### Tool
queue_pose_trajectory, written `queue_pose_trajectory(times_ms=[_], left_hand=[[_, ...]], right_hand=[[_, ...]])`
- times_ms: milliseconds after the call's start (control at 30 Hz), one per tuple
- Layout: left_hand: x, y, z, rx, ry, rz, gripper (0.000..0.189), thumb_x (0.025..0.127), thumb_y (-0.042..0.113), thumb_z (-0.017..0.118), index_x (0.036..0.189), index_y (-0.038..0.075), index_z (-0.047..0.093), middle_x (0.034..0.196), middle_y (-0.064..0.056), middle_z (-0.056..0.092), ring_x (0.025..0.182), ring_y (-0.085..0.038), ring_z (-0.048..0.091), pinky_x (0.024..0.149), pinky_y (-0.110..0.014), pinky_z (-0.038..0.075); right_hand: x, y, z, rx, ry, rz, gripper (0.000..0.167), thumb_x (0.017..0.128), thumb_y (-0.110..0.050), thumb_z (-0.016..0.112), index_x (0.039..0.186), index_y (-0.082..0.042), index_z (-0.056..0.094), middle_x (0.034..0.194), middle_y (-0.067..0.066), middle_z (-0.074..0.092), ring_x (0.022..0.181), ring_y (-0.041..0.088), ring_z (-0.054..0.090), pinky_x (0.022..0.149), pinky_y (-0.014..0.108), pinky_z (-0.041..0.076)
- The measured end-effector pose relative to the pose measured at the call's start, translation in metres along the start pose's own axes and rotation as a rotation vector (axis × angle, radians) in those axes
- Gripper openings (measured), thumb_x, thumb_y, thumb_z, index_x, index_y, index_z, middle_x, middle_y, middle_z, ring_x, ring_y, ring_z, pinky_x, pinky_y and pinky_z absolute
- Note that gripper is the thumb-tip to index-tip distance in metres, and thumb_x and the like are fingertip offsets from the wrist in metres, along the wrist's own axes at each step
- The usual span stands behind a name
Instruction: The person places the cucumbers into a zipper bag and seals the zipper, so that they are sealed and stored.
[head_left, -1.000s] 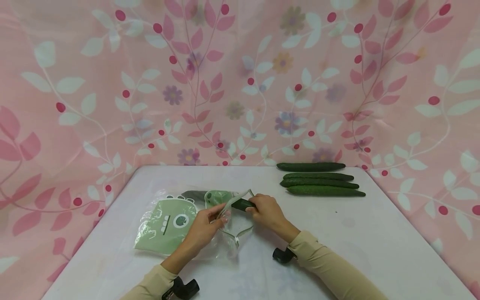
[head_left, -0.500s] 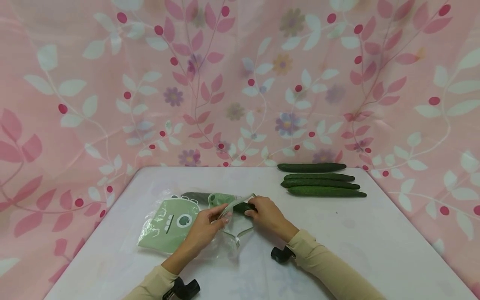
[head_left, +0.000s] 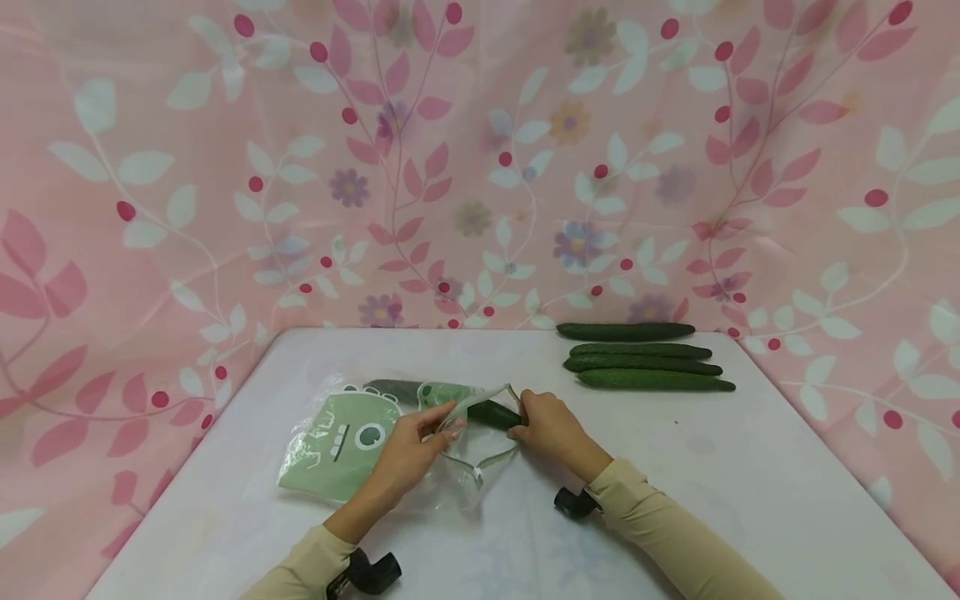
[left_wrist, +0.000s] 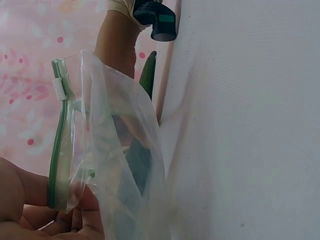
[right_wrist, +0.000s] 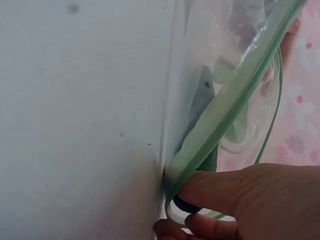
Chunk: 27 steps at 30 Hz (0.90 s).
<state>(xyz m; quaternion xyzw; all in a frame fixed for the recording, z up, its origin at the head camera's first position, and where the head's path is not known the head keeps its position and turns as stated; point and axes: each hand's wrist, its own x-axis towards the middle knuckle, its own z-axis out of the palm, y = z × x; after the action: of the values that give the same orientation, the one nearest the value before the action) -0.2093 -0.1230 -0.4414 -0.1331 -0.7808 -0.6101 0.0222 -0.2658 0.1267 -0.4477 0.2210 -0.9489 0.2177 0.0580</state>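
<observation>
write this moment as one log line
left hand: grips bag | right hand: at bag rim | cucumber: inside bag | four cucumbers: on table, far right

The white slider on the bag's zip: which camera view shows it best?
The left wrist view: the white slider appears large and uncovered there. The head view shows it only as a small white spot; the right wrist view does not show it.

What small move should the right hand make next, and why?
Probably push the long dark green cucumber a little deeper with the right hand: its near end lies at the open mouth of the clear, green-trimmed plastic zip bag, which the left hand holds.
</observation>
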Motion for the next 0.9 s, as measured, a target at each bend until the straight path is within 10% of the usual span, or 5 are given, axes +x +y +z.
queue_pose_trajectory(times_ms=[367,533,700,900], left_hand=[[0.0,0.0,0.0,0.009,-0.003,0.024,0.046,0.096,0.006,0.074,0.139,-0.007,0.062,0.111,-0.015,0.074,0.096,-0.025,0.069,0.071,-0.024,0.053],[0.0,0.002,0.0,0.01,-0.007,0.034,0.045,0.096,0.003,0.073,0.139,-0.007,0.062,0.111,-0.016,0.074,0.099,-0.028,0.069,0.069,-0.023,0.052],[-0.001,0.003,0.001,0.001,-0.008,0.036,0.046,0.097,0.005,0.073,0.14,-0.007,0.061,0.116,-0.016,0.074,0.105,-0.03,0.069,0.073,-0.023,0.052],[-0.002,0.0,0.001,0.0,-0.007,0.032,0.046,0.097,0.001,0.072,0.141,-0.006,0.06,0.114,-0.016,0.074,0.105,-0.028,0.069,0.074,-0.023,0.053]], right_hand=[[-0.001,-0.003,0.004,-0.023,-0.066,0.025,0.028,0.09,-0.017,0.084,0.073,-0.009,0.062,0.068,-0.003,0.059,0.063,0.015,0.056,0.06,0.037,0.05],[-0.004,-0.009,0.006,-0.05,-0.081,-0.033,0.019,0.09,-0.005,0.079,0.102,-0.007,0.064,0.08,0.003,0.063,0.078,0.024,0.064,0.063,0.044,0.053],[-0.007,-0.011,0.009,-0.054,-0.071,-0.062,0.051,0.089,0.001,0.075,0.137,-0.005,0.057,0.096,0.01,0.071,0.09,0.031,0.069,0.066,0.048,0.054],[-0.01,-0.006,0.013,0.002,0.018,-0.075,0.017,0.089,-0.001,0.077,0.096,-0.007,0.062,0.078,-0.001,0.061,0.072,0.019,0.061,0.061,0.039,0.05]])
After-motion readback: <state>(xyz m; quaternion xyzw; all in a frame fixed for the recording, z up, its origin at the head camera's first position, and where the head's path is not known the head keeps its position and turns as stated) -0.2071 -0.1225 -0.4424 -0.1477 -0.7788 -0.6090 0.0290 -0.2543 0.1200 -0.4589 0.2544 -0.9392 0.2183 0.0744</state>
